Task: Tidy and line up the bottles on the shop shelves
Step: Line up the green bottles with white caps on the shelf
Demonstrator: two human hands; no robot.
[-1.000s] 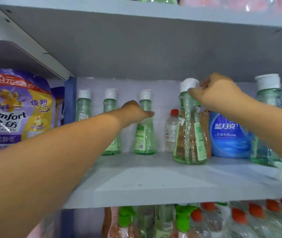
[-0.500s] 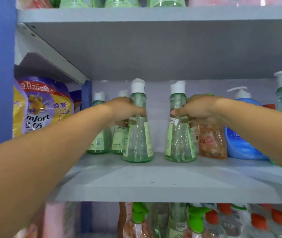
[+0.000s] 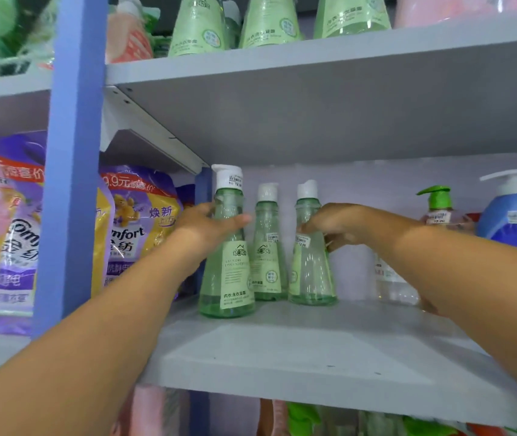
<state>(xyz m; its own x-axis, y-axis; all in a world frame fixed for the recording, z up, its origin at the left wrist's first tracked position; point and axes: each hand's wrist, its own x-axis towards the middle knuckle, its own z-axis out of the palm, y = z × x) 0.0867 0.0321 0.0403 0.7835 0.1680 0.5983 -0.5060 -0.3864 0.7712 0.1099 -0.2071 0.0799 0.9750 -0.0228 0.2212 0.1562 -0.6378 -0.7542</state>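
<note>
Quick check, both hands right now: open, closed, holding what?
Left hand: grips the front green bottle at its neck.
Right hand: fingers curled round the right green bottle.

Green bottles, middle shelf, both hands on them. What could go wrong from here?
1. The left hand grips the front bottle high on its neck; a sideways push could tip it against the middle bottle.
2. The right hand holds the right bottle close beside the middle one, so they may knock.
3. The right forearm crosses before the green-pump bottle and might brush it.
</note>
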